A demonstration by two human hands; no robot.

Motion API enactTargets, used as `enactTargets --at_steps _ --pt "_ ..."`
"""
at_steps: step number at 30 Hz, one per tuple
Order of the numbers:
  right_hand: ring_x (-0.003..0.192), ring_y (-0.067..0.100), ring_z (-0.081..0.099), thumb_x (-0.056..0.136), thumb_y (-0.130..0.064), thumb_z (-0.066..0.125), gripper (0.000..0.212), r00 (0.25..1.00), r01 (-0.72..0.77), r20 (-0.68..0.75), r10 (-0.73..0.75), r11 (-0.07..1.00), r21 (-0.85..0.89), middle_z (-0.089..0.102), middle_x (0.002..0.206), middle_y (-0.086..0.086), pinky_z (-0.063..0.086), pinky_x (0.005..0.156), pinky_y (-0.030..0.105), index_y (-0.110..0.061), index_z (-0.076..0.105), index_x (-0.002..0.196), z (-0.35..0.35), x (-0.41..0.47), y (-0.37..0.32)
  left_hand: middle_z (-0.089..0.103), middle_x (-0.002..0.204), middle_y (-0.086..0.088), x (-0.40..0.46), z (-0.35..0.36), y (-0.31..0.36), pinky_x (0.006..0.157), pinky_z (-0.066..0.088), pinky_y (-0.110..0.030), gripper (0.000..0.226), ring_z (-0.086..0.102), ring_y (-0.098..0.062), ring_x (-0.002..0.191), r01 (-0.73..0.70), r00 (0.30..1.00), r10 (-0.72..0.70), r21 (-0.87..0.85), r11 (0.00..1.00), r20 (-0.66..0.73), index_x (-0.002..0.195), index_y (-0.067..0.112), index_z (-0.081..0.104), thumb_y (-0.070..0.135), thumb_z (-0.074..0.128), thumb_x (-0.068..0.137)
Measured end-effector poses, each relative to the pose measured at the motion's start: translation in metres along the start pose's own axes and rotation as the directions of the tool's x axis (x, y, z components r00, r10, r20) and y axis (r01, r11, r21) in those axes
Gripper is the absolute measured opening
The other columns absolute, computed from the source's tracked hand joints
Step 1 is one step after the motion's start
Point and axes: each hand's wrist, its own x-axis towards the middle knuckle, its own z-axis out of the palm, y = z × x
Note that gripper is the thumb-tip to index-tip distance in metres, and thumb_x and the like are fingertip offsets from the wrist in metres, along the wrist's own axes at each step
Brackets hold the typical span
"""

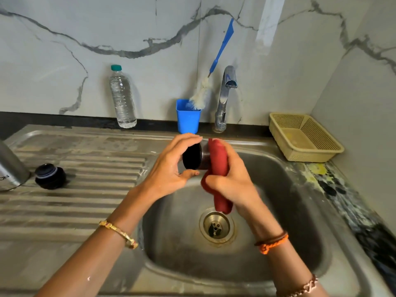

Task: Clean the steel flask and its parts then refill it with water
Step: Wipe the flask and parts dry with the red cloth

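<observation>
Steel flask cup (198, 156), black inside, held sideways above the sink (300, 200): left hand (169, 168) grips its open end, right hand (231, 176) clasps a red cloth (218, 166) wrapped against its outer end. Black stopper (50, 176) and steel flask (10, 168) stand on the draining surface, well left of the hands. Tap (227, 93), blue tumbler (188, 116) with brush (211, 71), water bottle (122, 97) beyond the hands.

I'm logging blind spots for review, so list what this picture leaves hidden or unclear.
- Steel flask: head view, cut off by the left edge.
- Flask cup: outer wall hidden by red cloth and both hands.
- Right hand: fingertips hidden behind the cloth.
- Drain: inside too dark.
</observation>
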Motion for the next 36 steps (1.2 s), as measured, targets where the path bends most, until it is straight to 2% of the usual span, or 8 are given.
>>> enactTargets --at_steps 3,11,15,18,20,23,32,36 --pt "0.115 0.018 0.045 0.061 -0.013 0.066 0.083 0.983 0.129 -0.038 -0.178 0.826 -0.549 0.038 0.134 -0.006 0.049 0.084 0.040 -0.030 0.035 0.136 0.003 0.001 0.002 0.053 0.126 0.006 0.001 0.001 0.014 0.084 0.054 -0.024 0.069 0.052 -0.009 0.116 0.257 0.966 -0.254 -0.294 0.921 0.048 0.116 0.030 0.052 -0.009 0.076 0.065" --pt "0.105 0.023 0.051 0.061 0.001 0.069 0.073 0.990 0.130 0.118 -0.084 0.872 -0.473 0.049 0.118 -0.001 0.048 0.086 0.040 -0.024 0.046 0.125 -0.020 0.013 -0.006 0.070 0.087 -0.003 0.002 -0.002 0.022 0.060 0.059 -0.036 0.034 0.068 -0.022 0.081 0.613 0.753 -0.597 -0.623 0.486 0.275 0.099 0.014 0.065 -0.001 0.064 0.068" --pt "0.128 0.025 0.026 0.069 -0.010 0.068 0.084 0.977 0.208 0.161 -0.140 0.471 -0.857 0.021 0.146 -0.004 0.049 0.084 0.048 -0.033 0.028 0.140 0.006 -0.013 0.003 0.071 0.076 -0.005 -0.005 0.002 0.018 0.057 0.059 -0.037 0.015 0.070 -0.023 0.069 0.678 0.644 -0.682 -0.672 0.297 0.347 0.089 0.007 0.064 0.002 0.056 0.077" --pt "0.122 0.024 0.039 0.063 -0.009 0.070 0.081 0.988 0.155 0.133 -0.083 0.646 -0.747 0.036 0.135 -0.003 0.048 0.086 0.043 -0.030 0.038 0.134 0.000 -0.003 0.000 0.072 0.078 -0.002 -0.010 0.000 0.020 0.058 0.059 -0.036 0.022 0.069 -0.022 0.076 0.653 0.690 -0.659 -0.650 0.389 0.300 0.093 0.010 0.066 -0.001 0.060 0.074" --pt "0.109 0.026 0.055 0.048 -0.009 0.069 0.080 0.974 0.026 0.223 0.047 0.950 -0.312 0.053 0.119 0.004 0.052 0.085 0.044 -0.022 0.050 0.124 -0.017 0.011 -0.004 0.070 0.094 -0.003 -0.012 -0.002 0.025 0.063 0.059 -0.039 0.045 0.067 -0.022 0.086 0.610 0.746 -0.606 -0.649 0.456 0.275 0.106 0.011 0.063 0.002 0.067 0.062" --pt "0.095 0.027 0.063 0.042 0.000 0.060 0.077 0.923 -0.199 0.383 0.038 0.900 0.389 0.064 0.104 0.014 0.056 0.075 0.045 -0.007 0.054 0.119 -0.029 0.009 0.002 0.062 0.115 -0.005 -0.014 -0.001 0.032 0.073 0.058 -0.037 0.060 0.064 -0.018 0.096 0.470 0.851 -0.488 -0.694 0.545 0.193 0.113 0.018 0.060 -0.003 0.075 0.059" --pt "0.078 0.025 0.067 0.045 0.002 0.049 0.052 0.872 -0.449 0.458 0.174 0.655 0.607 0.068 0.086 0.018 0.057 0.066 0.032 -0.002 0.071 0.092 0.000 -0.013 -0.003 0.047 0.129 0.012 -0.021 -0.016 0.021 0.097 0.043 -0.018 0.068 0.042 0.003 0.123 -0.069 0.998 0.069 -0.011 0.998 0.012 0.129 0.019 0.051 0.006 0.074 0.066" --pt "0.077 0.022 0.061 0.047 0.001 0.046 0.063 0.959 -0.266 0.205 0.194 0.863 0.429 0.063 0.087 0.016 0.053 0.061 0.027 0.004 0.055 0.109 0.030 -0.015 -0.014 0.049 0.128 0.006 -0.020 -0.043 0.008 0.104 0.039 -0.026 0.070 0.045 -0.011 0.122 -0.079 0.995 0.072 0.103 0.992 0.074 0.128 0.020 0.052 0.005 0.074 0.063"
